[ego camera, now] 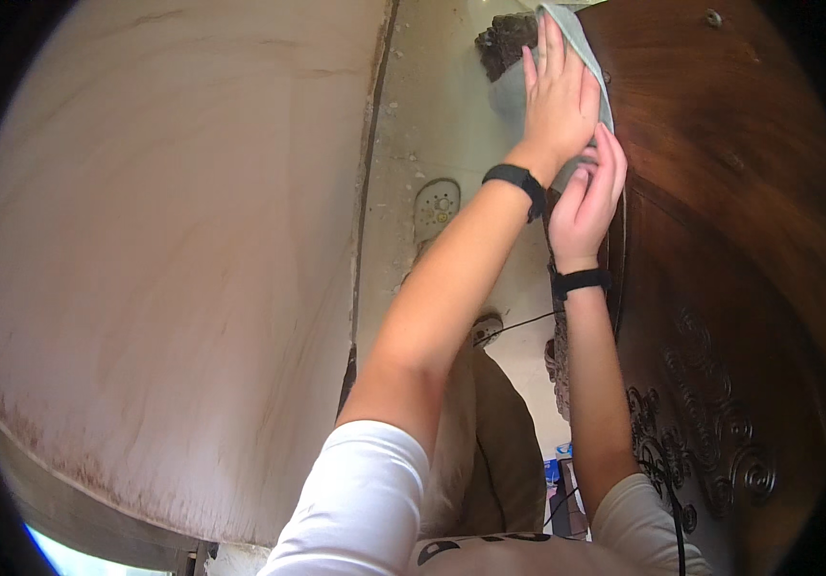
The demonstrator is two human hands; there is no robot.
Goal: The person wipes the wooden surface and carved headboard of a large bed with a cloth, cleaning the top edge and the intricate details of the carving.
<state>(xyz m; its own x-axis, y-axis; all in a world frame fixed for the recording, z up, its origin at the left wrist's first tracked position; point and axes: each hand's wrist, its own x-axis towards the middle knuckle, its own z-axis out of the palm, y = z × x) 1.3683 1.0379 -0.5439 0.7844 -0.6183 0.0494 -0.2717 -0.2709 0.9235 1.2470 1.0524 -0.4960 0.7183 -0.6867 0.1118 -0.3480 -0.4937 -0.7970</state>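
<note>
My left hand (558, 97) holds a pale grey-blue cloth (578, 36) against the edge of a dark brown wooden furniture panel (729, 144). The hand lies flat on the cloth with its fingers stretched out. Just below it is my right hand (589, 205), palm turned inward and fingers curved. Its fingertips reach the cloth's lower edge, and the thumb stands apart from the fingers. Scroll carving (737, 439) in relief runs over the lower part of the panel. Some of the cloth is hidden under my left hand.
A large, pale, veined slab (182, 252) fills the left side. Between slab and furniture runs a light floor (449, 101) with small debris. My clog (439, 205) stands there. A thin black cable (524, 327) crosses near my legs, and blue packaging (552, 471) lies lower down.
</note>
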